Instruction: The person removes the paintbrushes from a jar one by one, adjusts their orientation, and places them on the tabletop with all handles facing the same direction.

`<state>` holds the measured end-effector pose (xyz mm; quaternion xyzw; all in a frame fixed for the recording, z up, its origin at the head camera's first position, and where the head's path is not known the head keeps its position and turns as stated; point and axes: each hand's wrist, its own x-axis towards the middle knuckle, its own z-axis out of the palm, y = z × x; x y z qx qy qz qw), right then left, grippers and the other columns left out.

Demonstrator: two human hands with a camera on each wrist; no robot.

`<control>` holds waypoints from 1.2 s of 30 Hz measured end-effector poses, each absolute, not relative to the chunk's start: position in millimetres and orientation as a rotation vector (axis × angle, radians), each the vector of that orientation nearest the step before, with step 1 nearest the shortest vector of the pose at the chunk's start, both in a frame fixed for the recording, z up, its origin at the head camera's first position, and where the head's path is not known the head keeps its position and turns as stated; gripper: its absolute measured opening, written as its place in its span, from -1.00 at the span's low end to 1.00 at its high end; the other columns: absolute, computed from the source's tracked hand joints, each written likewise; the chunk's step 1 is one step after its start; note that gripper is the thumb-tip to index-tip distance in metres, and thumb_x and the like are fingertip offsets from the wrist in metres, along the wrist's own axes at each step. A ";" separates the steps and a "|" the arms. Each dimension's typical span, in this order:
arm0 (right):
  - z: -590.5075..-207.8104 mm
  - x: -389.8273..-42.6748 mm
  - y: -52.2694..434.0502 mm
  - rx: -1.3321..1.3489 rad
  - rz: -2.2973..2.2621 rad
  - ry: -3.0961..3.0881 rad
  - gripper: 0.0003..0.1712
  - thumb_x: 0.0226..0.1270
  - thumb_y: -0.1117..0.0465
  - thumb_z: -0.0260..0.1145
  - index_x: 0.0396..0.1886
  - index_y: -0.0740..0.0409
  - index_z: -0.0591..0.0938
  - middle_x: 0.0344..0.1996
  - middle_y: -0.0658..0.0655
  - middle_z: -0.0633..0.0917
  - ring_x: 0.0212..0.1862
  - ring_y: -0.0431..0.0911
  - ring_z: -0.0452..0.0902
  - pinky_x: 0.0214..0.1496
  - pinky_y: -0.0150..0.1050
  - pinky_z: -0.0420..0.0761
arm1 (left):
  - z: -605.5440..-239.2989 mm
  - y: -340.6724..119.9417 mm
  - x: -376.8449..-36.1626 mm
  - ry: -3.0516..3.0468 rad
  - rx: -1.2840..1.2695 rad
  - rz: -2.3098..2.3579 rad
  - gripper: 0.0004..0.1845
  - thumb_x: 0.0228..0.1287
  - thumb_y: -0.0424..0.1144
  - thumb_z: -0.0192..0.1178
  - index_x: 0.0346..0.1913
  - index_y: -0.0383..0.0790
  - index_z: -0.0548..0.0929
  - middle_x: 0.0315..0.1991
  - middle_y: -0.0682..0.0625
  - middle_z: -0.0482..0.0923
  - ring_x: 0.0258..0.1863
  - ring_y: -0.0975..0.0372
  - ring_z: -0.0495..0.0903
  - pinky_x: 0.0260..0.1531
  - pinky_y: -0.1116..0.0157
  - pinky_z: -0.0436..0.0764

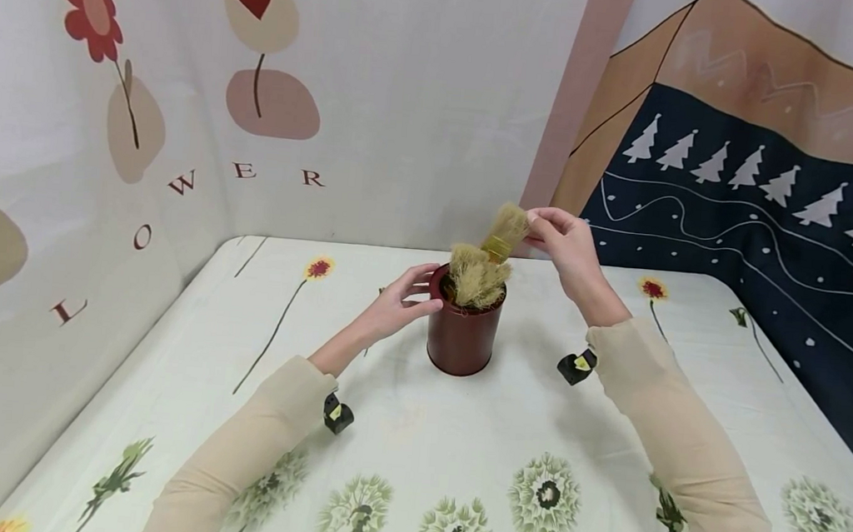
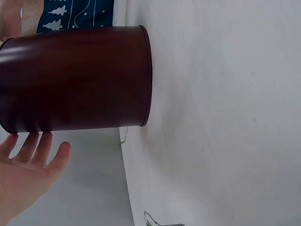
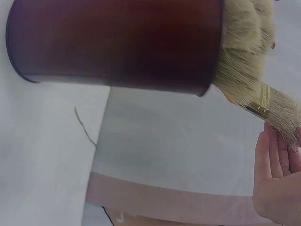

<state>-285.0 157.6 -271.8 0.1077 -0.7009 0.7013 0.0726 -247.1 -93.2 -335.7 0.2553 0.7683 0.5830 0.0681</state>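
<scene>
Flowered cloth covered the table [image 1: 186, 364]; mid-table stood a tin [image 1: 462, 336]. Left hand [image 1: 403, 298] steadied its rim, fingers relaxed. Right hand [image 1: 564, 237] pinched a brush [image 1: 506, 230] by its bristles.

Left wrist: tin [image 2: 75, 77] looked rigid, smooth; hand [image 2: 26, 176] spread.

Right wrist: bristles [image 3: 249, 61] seemed soft, light; better gripped at the ferrule [image 3: 260, 100].

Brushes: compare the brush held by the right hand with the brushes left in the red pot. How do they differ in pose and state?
The held brush leans to the right, pinched at its bristle tip by the right hand; the other brushes stand upright and untouched. The held brush shows its gold band above the red pot; the others sit deeper, bristles only showing. All have pale straw-coloured bristles pointing up.
</scene>
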 end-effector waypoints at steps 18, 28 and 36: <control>-244.1 -276.6 175.1 0.367 2.102 -1.968 -0.81 0.23 0.20 0.17 -0.24 0.24 0.54 -0.26 0.14 0.51 -0.21 -0.08 0.48 -0.11 -0.35 0.47 | -336.8 -92.4 -248.4 2.318 0.765 1.758 -0.38 0.22 -0.33 0.09 0.30 -0.32 0.10 0.20 -0.23 0.17 0.15 0.02 0.22 0.06 0.15 0.29; -230.6 -272.6 188.1 0.389 2.134 -1.822 -0.84 0.19 0.24 0.21 -0.29 0.24 0.56 -0.26 0.16 0.52 -0.22 -0.07 0.49 -0.16 -0.39 0.49 | -335.1 -92.7 -247.3 2.315 0.764 1.755 -0.37 0.22 -0.32 0.09 0.30 -0.32 0.09 0.20 -0.22 0.16 0.15 0.01 0.22 0.06 0.15 0.30; -223.2 -267.7 201.8 0.374 2.166 -1.753 -0.76 0.15 0.20 0.23 -0.23 0.27 0.55 -0.23 0.18 0.50 -0.18 -0.05 0.50 -0.14 -0.40 0.48 | -335.1 -92.6 -247.0 2.319 0.754 1.747 -0.37 0.23 -0.30 0.09 0.30 -0.31 0.09 0.20 -0.22 0.16 0.16 0.02 0.21 0.06 0.15 0.29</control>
